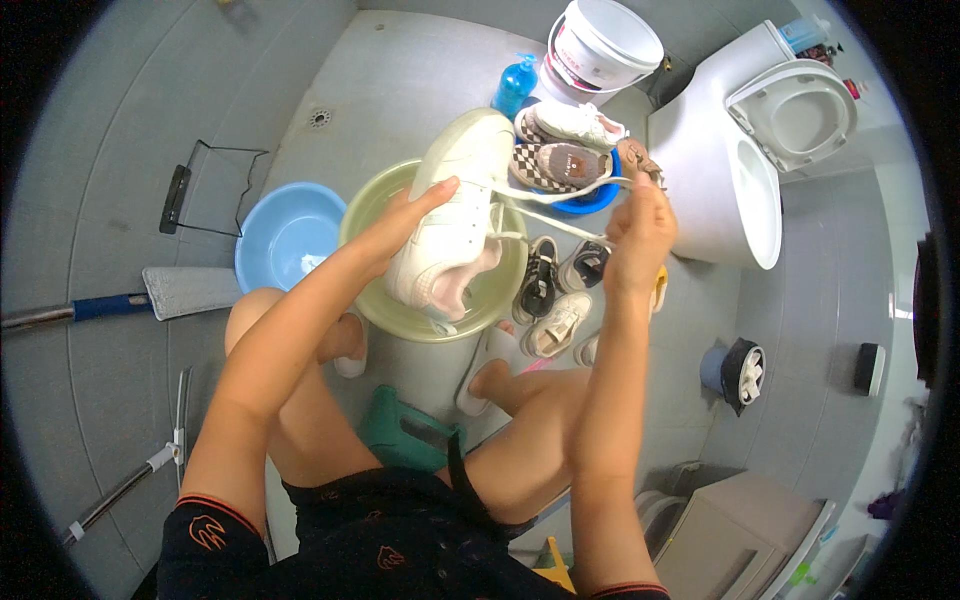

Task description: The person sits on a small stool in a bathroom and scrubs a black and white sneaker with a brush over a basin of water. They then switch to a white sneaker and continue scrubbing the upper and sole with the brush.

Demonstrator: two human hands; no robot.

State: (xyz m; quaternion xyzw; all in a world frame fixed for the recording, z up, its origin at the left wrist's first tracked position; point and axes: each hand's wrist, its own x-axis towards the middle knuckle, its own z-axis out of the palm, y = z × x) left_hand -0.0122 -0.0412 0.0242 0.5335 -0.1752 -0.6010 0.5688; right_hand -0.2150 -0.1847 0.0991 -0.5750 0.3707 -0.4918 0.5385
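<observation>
A white sneaker [454,217] with a pale pink lining is held by my left hand [409,221], the thumb lying across its side. Its toe points away from me. To the right, my right hand [637,225] grips the white shoelace [559,196], which stretches taut in two strands from the sneaker's eyelets. Directly beneath the sneaker stands a pale green basin [495,300]; the sneaker hides much of its inside. Past the laces, a blue basin [600,201] holds several shoes, among them a checkered slip-on [529,165] and a white sneaker [577,124].
A light blue basin [289,232] stands on the left beside a flat mop head [187,291]. Black sneakers [538,281] and a cream shoe [559,322] lie on the floor. Farther off are a blue pump bottle [515,84], a white lidded bucket [600,52] and a toilet [720,172].
</observation>
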